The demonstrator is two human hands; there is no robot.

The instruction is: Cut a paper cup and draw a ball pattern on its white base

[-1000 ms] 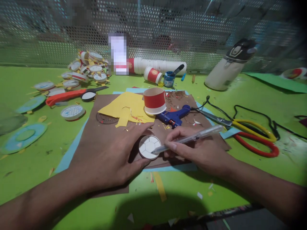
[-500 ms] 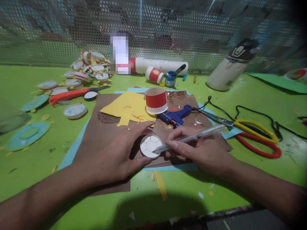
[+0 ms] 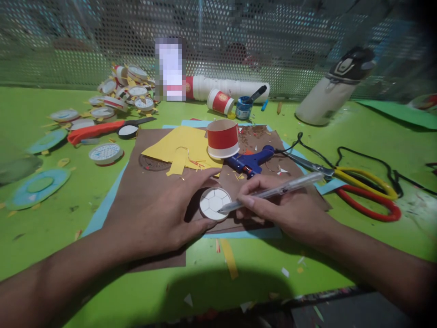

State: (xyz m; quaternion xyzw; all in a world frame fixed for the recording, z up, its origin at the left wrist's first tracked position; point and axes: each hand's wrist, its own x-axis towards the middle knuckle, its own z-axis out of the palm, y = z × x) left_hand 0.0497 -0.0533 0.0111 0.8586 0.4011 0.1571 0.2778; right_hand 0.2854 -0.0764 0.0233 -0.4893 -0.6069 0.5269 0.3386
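A small white round disc (image 3: 214, 202) with drawn line segments lies on a brown paper sheet (image 3: 150, 191). My left hand (image 3: 160, 214) curls round the disc's left side, thumb and forefinger steadying it. My right hand (image 3: 280, 209) pinches a clear pen (image 3: 273, 192), whose tip rests on the disc's right edge. Just behind stand an upturned red-and-white paper cup (image 3: 223, 139), a blue glue gun (image 3: 251, 161) and yellow paper pieces (image 3: 180, 148).
Red-and-yellow scissors (image 3: 358, 191) and a black cord (image 3: 372, 161) lie at the right. A white bottle (image 3: 327, 93) leans at the back right. A heap of finished discs (image 3: 126, 91), an orange cutter (image 3: 95, 132), blue paper rings (image 3: 37, 187) and a paint pot (image 3: 243, 108) sit at the left and back. A mesh wall (image 3: 68, 41) runs behind.
The hands, disc and pen keep the same pose. The pen tip has shifted slightly along the disc's right edge; the view has tilted a little.
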